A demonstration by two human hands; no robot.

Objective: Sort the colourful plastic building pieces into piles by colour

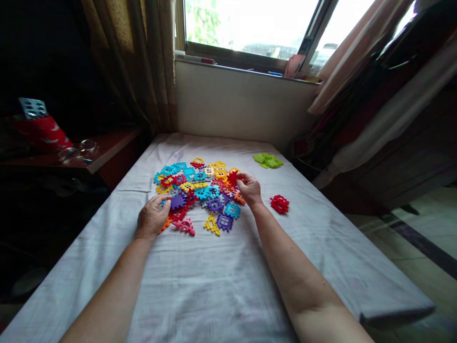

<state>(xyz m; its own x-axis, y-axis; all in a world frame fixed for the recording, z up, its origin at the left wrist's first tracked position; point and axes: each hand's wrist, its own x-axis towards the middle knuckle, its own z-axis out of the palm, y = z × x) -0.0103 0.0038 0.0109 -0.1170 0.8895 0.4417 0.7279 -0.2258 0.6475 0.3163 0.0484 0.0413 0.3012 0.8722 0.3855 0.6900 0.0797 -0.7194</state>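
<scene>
A heap of toothed plastic interlocking building pieces (207, 192) in blue, yellow, red, purple and orange lies in the middle of the cloth-covered table. My right hand (250, 189) is at the heap's right side, its fingers pinching a red interlocking piece (232, 178). At the left edge, my left hand (153, 216) has its thumb and fingers closed at the side of a purple interlocking piece (177, 201). Close in front of the heap lie a pink triangular piece (184, 226) and a yellow triangular piece (212, 224).
Right of the heap sits a small red pile (280, 204), and farther back a green pile (267, 160). The white cloth (200, 286) covers the table. A wooden desk (114, 147) with glasses (80, 150) and a red container (43, 133) stands left. Hanging clothes (378, 105) are at right.
</scene>
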